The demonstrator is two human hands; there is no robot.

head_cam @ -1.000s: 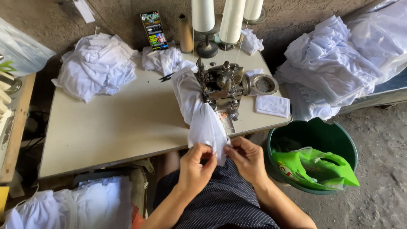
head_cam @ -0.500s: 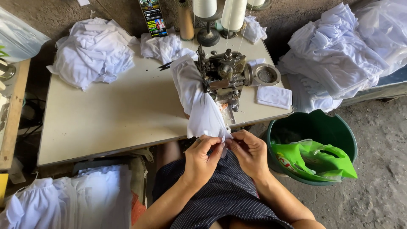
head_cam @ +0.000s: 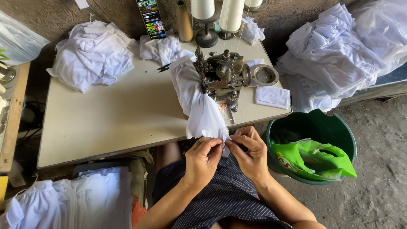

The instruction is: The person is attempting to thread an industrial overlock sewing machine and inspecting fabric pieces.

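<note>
Bare concrete floor and a rough grey wall frame our workplace, with a pale sewing table (head_cam: 106, 123) across the middle of the frame; nearest to us, at the bottom centre, our dark striped skirt (head_cam: 224, 199) covers our lap; just above it our left hand (head_cam: 202, 160) and right hand (head_cam: 250, 152) meet at the table's front edge, fingertips closed narrowly in a pinch on the lower hem of a white cloth piece (head_cam: 199, 106); the cloth's bottom corner sits between the thumbs and forefingers of both hands, and the rest rises up and away from our fingers to the sewing machine (head_cam: 222, 76), where it bunches over the left side of the machine; at lower left we see a stack of white fabric (head_cam: 68, 199); at right of centre stands a green bucket (head_cam: 313, 127) holding a bright green plastic bag (head_cam: 313, 159); farther off, a small folded white piece (head_cam: 272, 96) lies beside the machine; a heap of white garments (head_cam: 93, 53) rests at upper left of the table, another pile (head_cam: 335, 51) fills the upper right, and thread cones (head_cam: 231, 15) stand at the top centre.
</note>
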